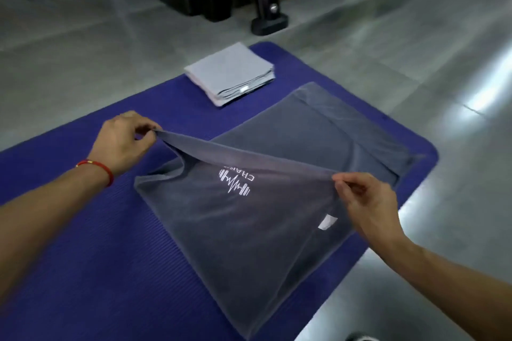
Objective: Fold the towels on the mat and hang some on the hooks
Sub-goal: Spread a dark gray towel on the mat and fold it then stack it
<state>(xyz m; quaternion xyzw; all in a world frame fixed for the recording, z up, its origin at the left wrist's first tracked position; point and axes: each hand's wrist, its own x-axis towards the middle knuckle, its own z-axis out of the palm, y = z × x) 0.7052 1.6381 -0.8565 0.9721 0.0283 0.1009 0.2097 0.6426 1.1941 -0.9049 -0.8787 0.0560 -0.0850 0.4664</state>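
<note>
Dark grey logo-printed towel (249, 230) on purple foam mat (83, 257): left hand (124, 141) and right hand (368, 202) each pinch a near corner, edge lifted taut, likely to fold it over.

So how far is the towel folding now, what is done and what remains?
Done: a stack of light grey folded towels lies at the far end of the purple mat. In hand: the left hand and right hand pinch the dark grey towel by one lifted edge, mid-fold. Left: finishing it; no hooks are visible.
</note>
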